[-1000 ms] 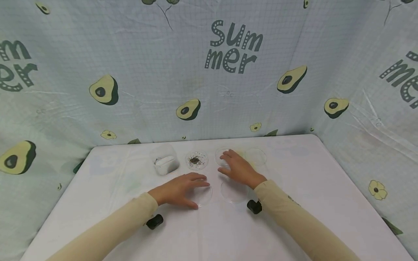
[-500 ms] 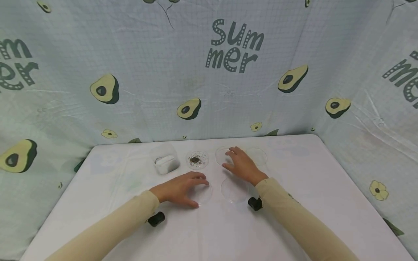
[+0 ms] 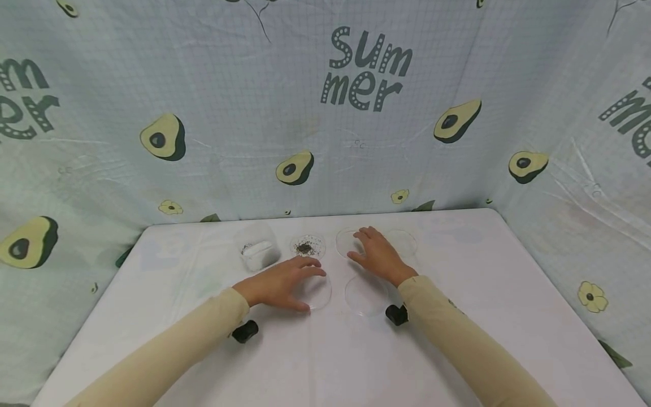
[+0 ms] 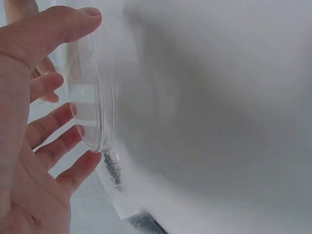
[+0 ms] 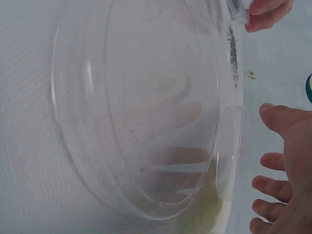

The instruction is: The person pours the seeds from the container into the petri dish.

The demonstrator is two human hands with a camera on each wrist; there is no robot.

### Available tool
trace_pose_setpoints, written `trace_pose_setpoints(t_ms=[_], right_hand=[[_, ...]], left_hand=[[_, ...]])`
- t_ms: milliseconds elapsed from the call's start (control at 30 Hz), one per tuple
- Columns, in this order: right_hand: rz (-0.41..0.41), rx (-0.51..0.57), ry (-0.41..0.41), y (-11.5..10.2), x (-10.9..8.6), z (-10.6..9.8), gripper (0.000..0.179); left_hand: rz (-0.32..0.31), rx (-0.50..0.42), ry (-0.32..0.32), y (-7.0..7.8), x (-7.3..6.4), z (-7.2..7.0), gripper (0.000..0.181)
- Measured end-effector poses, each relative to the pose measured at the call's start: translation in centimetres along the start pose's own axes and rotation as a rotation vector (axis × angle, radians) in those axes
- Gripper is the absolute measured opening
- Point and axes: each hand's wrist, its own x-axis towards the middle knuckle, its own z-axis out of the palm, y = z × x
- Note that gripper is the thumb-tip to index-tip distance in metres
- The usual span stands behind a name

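Note:
My left hand (image 3: 282,284) holds a clear petri dish (image 3: 317,295) by its rim, slightly raised. In the left wrist view the thumb lies on one side of the dish and the fingertips on the opposite side. My right hand (image 3: 378,257), fingers loosely spread, hovers over the back row, beside a clear dish (image 3: 344,244). Nothing is in its grasp. The right wrist view shows a gap between that hand (image 5: 292,161) and a thin clear dish (image 5: 229,151). Another petri dish (image 3: 363,298) lies nearer, below the right hand.
Behind the left hand is a dish with dark, loose crumbs (image 3: 305,247). To its left stands a clear container with something white in it (image 3: 259,255). One more clear dish (image 3: 406,243) lies at back right. A printed curtain (image 3: 229,113) rises behind the white table (image 3: 315,362).
My left hand has risen a little with the petri dish, now partly covering the dish with crumbs. The right hand has shifted slightly right and back.

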Motion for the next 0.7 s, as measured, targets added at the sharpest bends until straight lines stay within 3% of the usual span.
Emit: trace_pose_setpoints(t_ms=[400,700], right_hand=[[-0.021,-0.031,0.045,0.7,0.4,0.0,0.063],[0.013,-0.033,0.026,1.1,0.8,0.2,0.068]], left_hand=[[-0.101,-0.023,0.013,-1.0,1.0,-2.4,0.07],[-0.128,-0.006,0.022,-2.0,1.9,-2.9,0.071]])
